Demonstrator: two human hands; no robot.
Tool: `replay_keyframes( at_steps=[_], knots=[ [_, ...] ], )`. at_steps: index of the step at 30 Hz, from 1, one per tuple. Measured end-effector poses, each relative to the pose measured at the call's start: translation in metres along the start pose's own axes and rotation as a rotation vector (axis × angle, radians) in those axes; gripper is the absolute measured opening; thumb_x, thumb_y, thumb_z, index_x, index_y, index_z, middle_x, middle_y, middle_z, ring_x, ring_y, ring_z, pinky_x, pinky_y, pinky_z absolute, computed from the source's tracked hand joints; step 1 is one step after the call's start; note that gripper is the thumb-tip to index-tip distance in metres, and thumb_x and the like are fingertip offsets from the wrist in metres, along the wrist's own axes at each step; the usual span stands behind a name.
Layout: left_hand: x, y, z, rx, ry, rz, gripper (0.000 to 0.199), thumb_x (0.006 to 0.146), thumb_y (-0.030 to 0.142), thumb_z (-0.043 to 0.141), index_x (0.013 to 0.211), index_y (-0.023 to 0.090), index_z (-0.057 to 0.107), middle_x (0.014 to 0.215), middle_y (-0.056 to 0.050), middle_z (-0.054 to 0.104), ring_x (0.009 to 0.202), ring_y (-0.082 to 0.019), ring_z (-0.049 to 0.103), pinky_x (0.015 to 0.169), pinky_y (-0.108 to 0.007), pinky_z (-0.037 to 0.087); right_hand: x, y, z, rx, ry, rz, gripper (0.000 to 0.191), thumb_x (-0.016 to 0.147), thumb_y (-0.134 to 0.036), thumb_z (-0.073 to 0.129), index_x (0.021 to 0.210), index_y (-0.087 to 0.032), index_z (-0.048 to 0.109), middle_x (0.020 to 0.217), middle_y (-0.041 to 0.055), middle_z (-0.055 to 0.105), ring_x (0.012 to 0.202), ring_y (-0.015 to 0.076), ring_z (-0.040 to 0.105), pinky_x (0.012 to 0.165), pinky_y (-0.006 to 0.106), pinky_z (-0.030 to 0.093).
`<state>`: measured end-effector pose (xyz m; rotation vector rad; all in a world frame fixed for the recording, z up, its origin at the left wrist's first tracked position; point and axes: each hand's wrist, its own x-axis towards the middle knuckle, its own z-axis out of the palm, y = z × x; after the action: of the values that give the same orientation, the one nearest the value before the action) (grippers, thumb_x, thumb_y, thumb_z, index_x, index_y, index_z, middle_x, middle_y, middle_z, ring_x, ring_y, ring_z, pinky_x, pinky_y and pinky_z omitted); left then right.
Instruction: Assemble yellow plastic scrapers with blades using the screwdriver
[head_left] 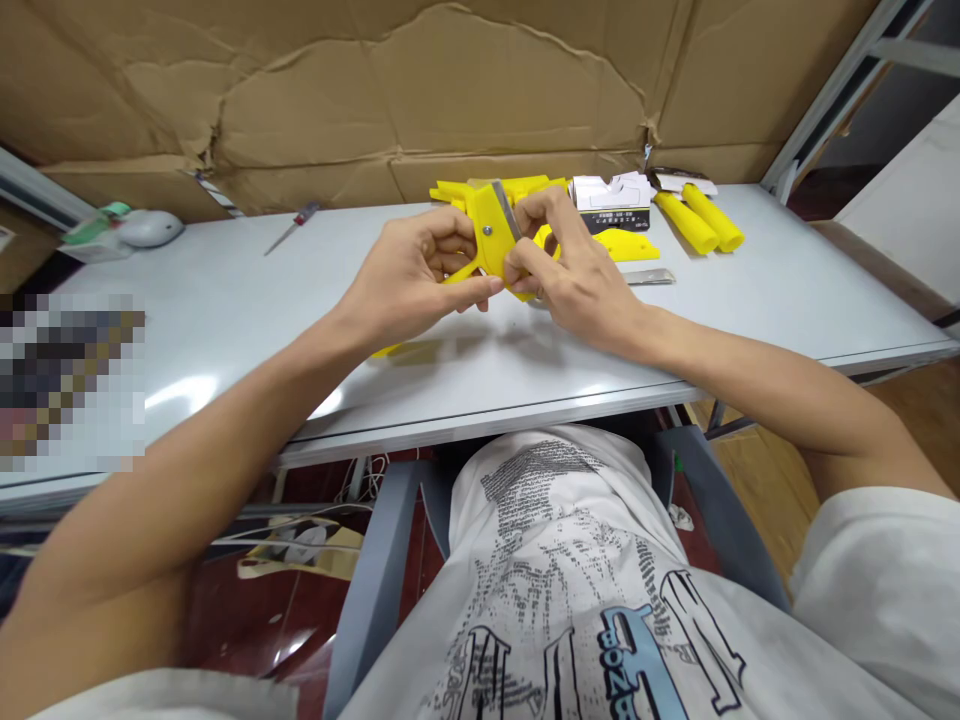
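White printed fabric shirt [555,570] lies below the glossy white table [247,320]. Above the table, the left hand [401,270] — fingers curled, thumb nearly meeting them — pinches a flat yellow plastic tool [487,225]; the right hand's [585,270] bent thumb and index finger grip its silver-bladed side. The tool sits between both hands' fingertips.

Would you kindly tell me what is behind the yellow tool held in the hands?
Behind the yellow tool, more yellow pieces lie on the table, with cardboard beyond. The tool, left hand and right hand cover part of those pieces, so I cannot see their full shapes.
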<state>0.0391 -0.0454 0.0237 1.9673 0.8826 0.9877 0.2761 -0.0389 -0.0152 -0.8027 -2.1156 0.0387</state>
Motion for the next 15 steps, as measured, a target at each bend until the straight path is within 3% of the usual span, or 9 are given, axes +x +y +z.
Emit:
replay_keyframes(
  at_steps=[2,4,8,11,15],
  knots=[
    [-0.001,0.001,0.000,-0.006,0.001,0.000,0.045,0.079,0.048,0.111,0.109,0.032,0.082,0.111,-0.001,0.085,0.081,-0.020,0.077,0.069,-0.038,0.063,0.001,-0.011,-0.002,0.063,0.049,0.077,0.012,0.115,-0.015,0.052,0.108,-0.025,0.056,0.144,0.0164,0.067,0.131,0.0253,0.064,0.112,0.044,0.060],
    [-0.001,0.002,0.000,-0.016,-0.004,0.002,0.044,0.079,0.047,0.111,0.108,0.031,0.082,0.111,-0.001,0.085,0.079,-0.019,0.077,0.070,-0.038,0.063,0.001,-0.016,-0.001,0.062,0.107,0.062,0.011,0.116,-0.015,0.049,0.116,-0.024,0.054,0.151,0.0190,0.066,0.137,0.0255,0.064,0.119,0.045,0.059],
    [-0.001,0.001,0.000,0.002,-0.030,-0.027,0.040,0.082,0.044,0.108,0.105,0.028,0.079,0.096,0.000,0.082,0.074,-0.019,0.075,0.068,-0.036,0.061,-0.002,0.000,0.009,-0.063,0.142,-0.175,0.024,0.122,-0.023,0.036,0.138,-0.023,0.054,0.155,0.0160,0.066,0.148,0.0267,0.064,0.125,0.054,0.059],
    [-0.001,-0.001,0.001,0.017,-0.070,-0.035,0.042,0.083,0.047,0.108,0.098,0.026,0.076,0.083,0.001,0.078,0.069,-0.018,0.075,0.065,-0.033,0.061,-0.004,0.014,0.015,-0.115,0.138,-0.314,0.036,0.126,-0.033,0.028,0.126,-0.023,0.062,0.147,0.0088,0.067,0.141,0.0261,0.068,0.124,0.058,0.058],
    [-0.001,0.000,0.003,0.026,-0.082,-0.029,0.052,0.079,0.059,0.111,0.097,0.025,0.076,0.083,0.000,0.080,0.068,-0.018,0.077,0.062,-0.032,0.063,-0.002,0.013,0.002,-0.074,0.130,-0.252,0.040,0.127,-0.041,0.035,0.117,-0.021,0.068,0.133,0.0090,0.070,0.122,0.0232,0.073,0.115,0.052,0.063]
  ],
)
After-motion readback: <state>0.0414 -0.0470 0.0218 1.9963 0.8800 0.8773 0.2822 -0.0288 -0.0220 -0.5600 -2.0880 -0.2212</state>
